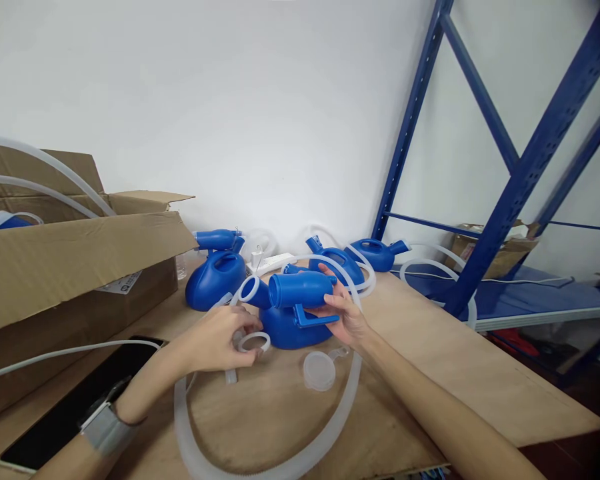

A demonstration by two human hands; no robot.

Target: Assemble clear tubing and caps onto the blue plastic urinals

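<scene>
My left hand pinches a translucent white ring between thumb and fingers, low over the table. To its right, my right hand grips a blue plastic cylindrical cup with a side clip, its open mouth facing left. Directly behind the cup stands a blue urinal bottle with a white rim on its neck. A translucent round cap lies flat on the table below the cup. A translucent corrugated hose loops around the front of these things.
An open cardboard box with hoses inside stands at the left. Other blue bottles and coiled hoses line the back near a white power strip. A dark flat panel lies under my left forearm. Blue metal shelving rises at the right.
</scene>
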